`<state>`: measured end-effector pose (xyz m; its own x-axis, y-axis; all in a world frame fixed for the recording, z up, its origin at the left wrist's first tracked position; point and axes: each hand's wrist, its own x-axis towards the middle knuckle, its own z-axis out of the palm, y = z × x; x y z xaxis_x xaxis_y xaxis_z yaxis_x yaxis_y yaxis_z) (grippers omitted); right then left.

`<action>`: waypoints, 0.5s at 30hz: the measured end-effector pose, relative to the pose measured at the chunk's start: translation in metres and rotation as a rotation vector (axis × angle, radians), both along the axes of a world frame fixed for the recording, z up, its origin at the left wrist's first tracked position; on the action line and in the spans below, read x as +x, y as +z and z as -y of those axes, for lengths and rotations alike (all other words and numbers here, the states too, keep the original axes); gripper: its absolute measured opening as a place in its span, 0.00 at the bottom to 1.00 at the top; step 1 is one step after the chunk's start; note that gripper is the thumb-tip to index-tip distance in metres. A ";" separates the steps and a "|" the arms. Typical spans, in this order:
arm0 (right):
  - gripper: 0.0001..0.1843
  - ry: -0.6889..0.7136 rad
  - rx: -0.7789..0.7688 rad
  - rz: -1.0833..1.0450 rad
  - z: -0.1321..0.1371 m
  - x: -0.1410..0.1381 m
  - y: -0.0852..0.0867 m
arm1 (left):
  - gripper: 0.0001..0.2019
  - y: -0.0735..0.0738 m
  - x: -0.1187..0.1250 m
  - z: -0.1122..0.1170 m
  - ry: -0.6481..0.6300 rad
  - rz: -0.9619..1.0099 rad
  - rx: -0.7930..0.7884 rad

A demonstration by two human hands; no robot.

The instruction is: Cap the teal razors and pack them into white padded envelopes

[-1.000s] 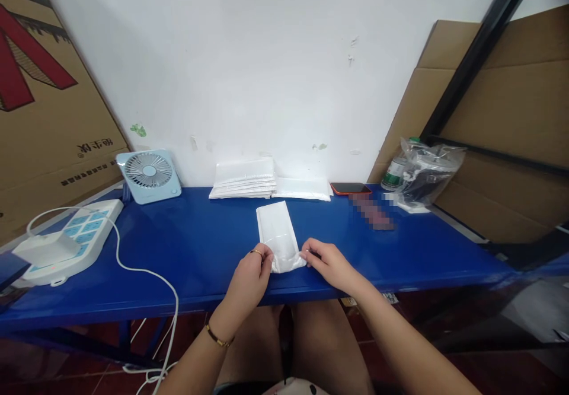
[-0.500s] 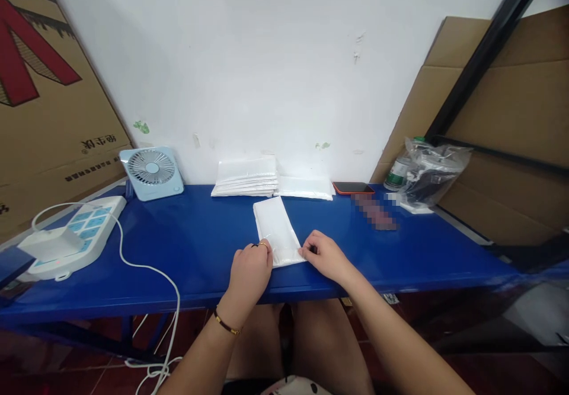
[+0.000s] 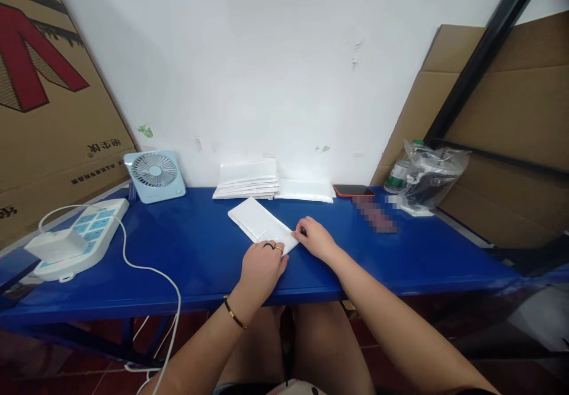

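A white padded envelope (image 3: pixel 258 223) lies flat on the blue table (image 3: pixel 186 252), turned slantwise with its far end pointing left. My left hand (image 3: pixel 263 264), with rings and a bracelet, rests on the envelope's near end, fingers curled down onto it. My right hand (image 3: pixel 313 239) pinches the same near end from the right side. A stack of the same white envelopes (image 3: pixel 246 179) sits against the wall just behind, with one more flat white envelope (image 3: pixel 304 190) beside it.
A small blue fan (image 3: pixel 154 174) and a white power strip (image 3: pixel 75 238) with a trailing cord (image 3: pixel 151 276) sit at left. A phone (image 3: pixel 353 190), a bottle (image 3: pixel 397 174) and a clear plastic bag (image 3: pixel 431 172) are at right. Cardboard sheets lean on both sides.
The envelope's near end has been laid down flat and the envelope has swung so its far end points left. Both hands moved forward with it, away from the table edge.
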<state>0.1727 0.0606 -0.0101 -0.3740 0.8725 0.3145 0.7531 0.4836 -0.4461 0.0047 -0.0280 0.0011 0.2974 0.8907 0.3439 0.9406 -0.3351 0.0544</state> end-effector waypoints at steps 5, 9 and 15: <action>0.11 0.278 0.300 0.060 0.024 0.010 0.015 | 0.09 -0.007 0.000 -0.007 -0.008 -0.103 -0.057; 0.14 0.427 0.445 0.229 0.035 0.005 0.013 | 0.10 -0.001 -0.004 -0.018 -0.068 -0.147 -0.002; 0.14 0.300 0.479 0.055 0.026 -0.011 0.043 | 0.09 0.048 -0.022 -0.017 -0.072 0.094 0.296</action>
